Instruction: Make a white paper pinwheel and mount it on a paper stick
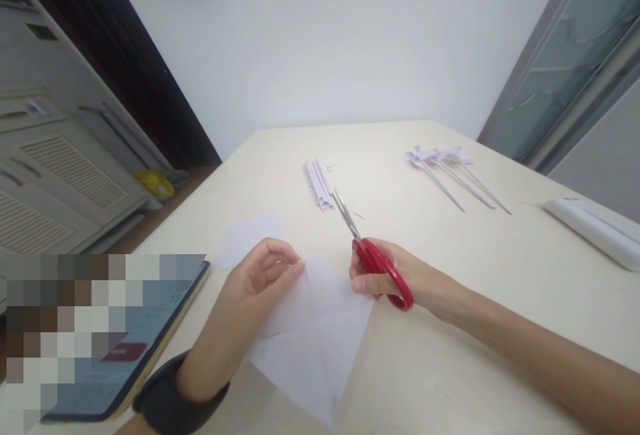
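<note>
My left hand [250,301] presses its fingertips on the far corner of a white sheet of paper [320,341] lying flat on the cream table [450,355]. A dark band circles that wrist. My right hand [395,278] grips red-handled scissors [373,255]; their blades look nearly shut and point away to the upper left, just beyond the sheet's far edge. A second, smaller white sheet [247,236] lies behind my left hand.
A bundle of rolled white paper sticks [317,185] lies mid-table. Three paper pinwheels on sticks [450,168] rest at the far right. A white oblong device [595,228] sits near the right edge. A tablet [135,355] lies at the left front edge.
</note>
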Demonstrator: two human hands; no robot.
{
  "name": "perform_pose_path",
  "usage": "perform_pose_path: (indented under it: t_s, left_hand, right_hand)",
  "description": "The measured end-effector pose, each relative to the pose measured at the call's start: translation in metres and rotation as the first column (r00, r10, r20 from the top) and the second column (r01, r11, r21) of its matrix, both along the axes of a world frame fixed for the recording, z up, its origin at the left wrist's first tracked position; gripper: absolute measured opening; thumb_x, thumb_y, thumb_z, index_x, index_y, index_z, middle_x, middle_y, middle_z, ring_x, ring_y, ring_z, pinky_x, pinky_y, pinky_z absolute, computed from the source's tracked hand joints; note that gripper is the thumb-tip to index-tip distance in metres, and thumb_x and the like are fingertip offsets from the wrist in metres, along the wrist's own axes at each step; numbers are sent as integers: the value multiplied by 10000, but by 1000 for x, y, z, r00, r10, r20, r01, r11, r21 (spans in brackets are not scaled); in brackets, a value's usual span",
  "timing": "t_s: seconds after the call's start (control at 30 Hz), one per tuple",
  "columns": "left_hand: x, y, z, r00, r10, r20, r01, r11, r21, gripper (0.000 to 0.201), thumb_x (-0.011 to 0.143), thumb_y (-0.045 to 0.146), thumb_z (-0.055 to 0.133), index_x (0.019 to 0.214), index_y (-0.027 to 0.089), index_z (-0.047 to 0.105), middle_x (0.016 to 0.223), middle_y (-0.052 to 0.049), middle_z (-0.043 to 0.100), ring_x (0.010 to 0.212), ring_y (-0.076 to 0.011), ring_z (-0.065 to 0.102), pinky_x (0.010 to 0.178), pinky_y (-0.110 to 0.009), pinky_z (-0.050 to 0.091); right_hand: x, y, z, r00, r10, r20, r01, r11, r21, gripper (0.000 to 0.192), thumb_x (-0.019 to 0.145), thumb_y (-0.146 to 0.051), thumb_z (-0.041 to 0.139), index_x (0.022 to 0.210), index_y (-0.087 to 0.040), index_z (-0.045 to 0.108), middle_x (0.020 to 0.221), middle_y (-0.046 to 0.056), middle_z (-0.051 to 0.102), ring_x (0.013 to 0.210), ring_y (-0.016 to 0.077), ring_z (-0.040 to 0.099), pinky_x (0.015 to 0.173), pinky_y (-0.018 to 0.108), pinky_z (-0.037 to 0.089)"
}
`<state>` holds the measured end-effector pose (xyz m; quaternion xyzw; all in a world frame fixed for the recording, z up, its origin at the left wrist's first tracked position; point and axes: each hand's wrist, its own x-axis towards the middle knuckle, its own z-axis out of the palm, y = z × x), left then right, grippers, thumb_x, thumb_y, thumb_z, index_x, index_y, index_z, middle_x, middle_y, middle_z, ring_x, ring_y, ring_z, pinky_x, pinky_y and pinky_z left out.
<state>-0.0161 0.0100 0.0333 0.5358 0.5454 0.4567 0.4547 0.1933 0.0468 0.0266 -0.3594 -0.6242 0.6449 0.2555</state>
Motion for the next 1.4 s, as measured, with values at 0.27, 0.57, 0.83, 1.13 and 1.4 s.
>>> perform_pose_path:
  t_s: [0.27, 0.57, 0.83, 1.13, 1.4]
  left_hand:
    - [2, 4, -2, 999, 48, -20, -47, 999, 23, 159, 721, 251, 630, 802, 200, 503, 728, 16, 529, 693, -134, 529, 612, -215, 399]
    - [4, -1, 0, 994, -49, -102, 38, 993, -112, 61, 743, 255, 584, 761, 213, 545, 772, 21, 548, 759, -147, 519, 652, -216, 382]
    - [2, 3, -4, 992, -116, -59, 107, 985, -136, 117, 721, 308, 625, 748, 206, 573, 750, 16, 573, 731, -153, 527, 636, -224, 373]
    - [-1, 5, -10, 981, -191, -17, 186, 970, -158, 120, 743, 308, 613, 740, 197, 570, 711, 17, 586, 679, -135, 516, 605, -212, 363]
    - [4, 3, -18, 945, -327, 20, 326, 937, -124, 67, 791, 260, 578, 784, 193, 582, 730, 23, 583, 703, -129, 520, 627, -210, 389]
  right_hand:
    - [-1, 6, -20, 985, -104, 140, 71, 972, 223, 134, 798, -268, 513, 901, -202, 458, 867, 21, 576, 750, 154, 563, 581, 257, 434]
    - [17, 35, -33, 774, -435, 460, -24, 706, 707, 168, 795, -265, 493, 937, -181, 525, 937, 78, 525, 825, 195, 510, 705, 319, 409]
    - [18, 30, -33, 783, -378, 494, -111, 696, 709, 224, 777, -197, 508, 1001, -199, 507, 996, 71, 515, 899, 203, 492, 740, 326, 430]
    - [12, 24, -22, 832, -356, 425, -82, 680, 729, 120, 846, -240, 459, 946, -202, 512, 977, 57, 516, 907, 186, 489, 776, 345, 431]
    - [-10, -20, -2, 939, -120, 322, -225, 491, 842, 220, 837, -286, 512, 1027, -178, 486, 1033, 59, 496, 943, 174, 461, 798, 304, 419]
